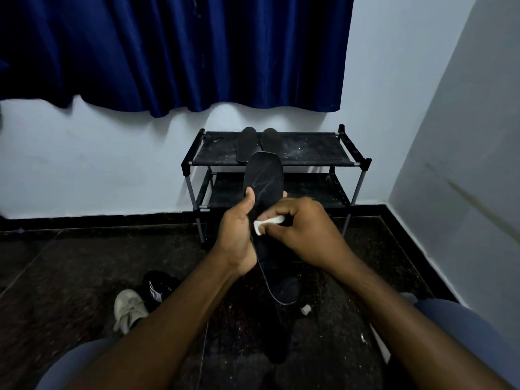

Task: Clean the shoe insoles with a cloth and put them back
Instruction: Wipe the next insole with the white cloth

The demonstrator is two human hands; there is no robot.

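Note:
My left hand point(239, 232) grips a long black insole point(264, 178) at its middle, thumb on the upper face, toe end pointing away from me. Pale streaks mark that face. My right hand point(304, 229) pinches a small white cloth point(267, 223) and presses it against the insole just right of my left thumb. Two more black insoles point(257, 140) lie side by side on the top shelf of the shoe rack point(312, 149). Beneath my hands on the floor sits a dark shoe point(284, 327), partly hidden.
The black two-tier rack stands against the pale wall under a blue curtain point(174, 52). A grey sneaker point(128, 308) and a black shoe with white stripes point(159, 285) lie on the dark floor at left. My knees frame the bottom corners. A wall closes the right side.

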